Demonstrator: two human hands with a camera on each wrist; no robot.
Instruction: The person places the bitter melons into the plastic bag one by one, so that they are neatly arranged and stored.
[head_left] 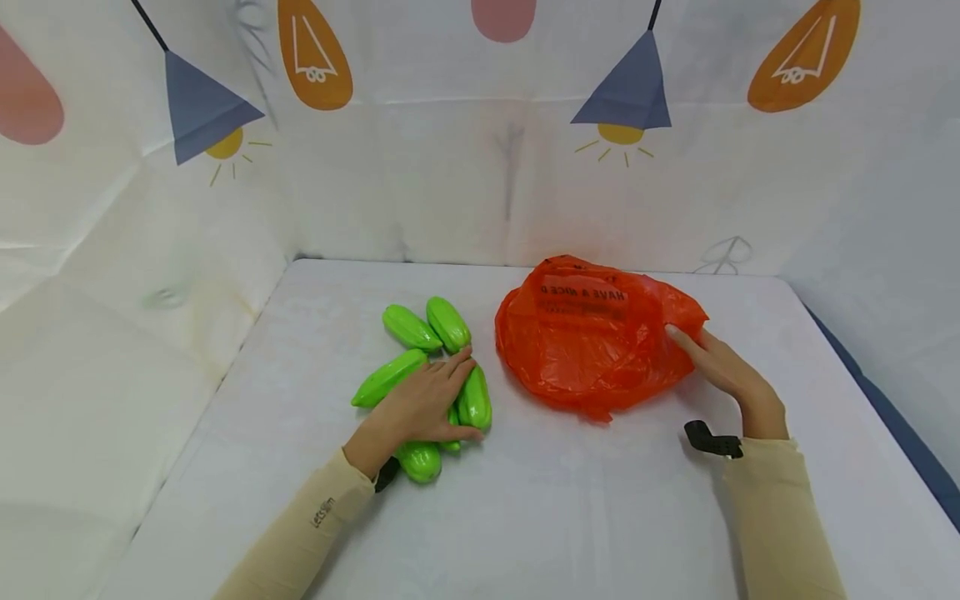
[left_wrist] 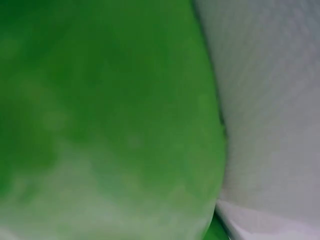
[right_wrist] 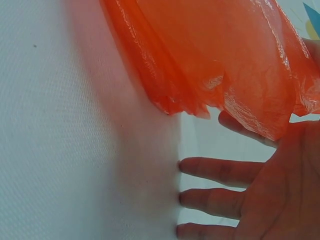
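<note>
Several glossy green, elongated vegetables (head_left: 388,379), much like smooth cucumbers, lie in a cluster left of the table's middle. My left hand (head_left: 423,404) lies over them, its fingers and thumb spread. Its fingertips and thumb touch the ends of the green vegetable on the right of the cluster (head_left: 474,400); the palm hides others. One green surface (left_wrist: 110,110) fills most of the left wrist view. To the right sits a puffed-out red plastic bag (head_left: 585,342) with dark print. My right hand (head_left: 726,371) pinches its right edge between thumb and index finger; the other fingers (right_wrist: 220,170) are straight.
A white-covered table (head_left: 570,508) bears everything. Behind and at the left stand white wall sheets (head_left: 450,183) printed with lamps. A dark blue strip (head_left: 892,417) runs along the table's right side. Black straps (head_left: 712,442) are at the wrists.
</note>
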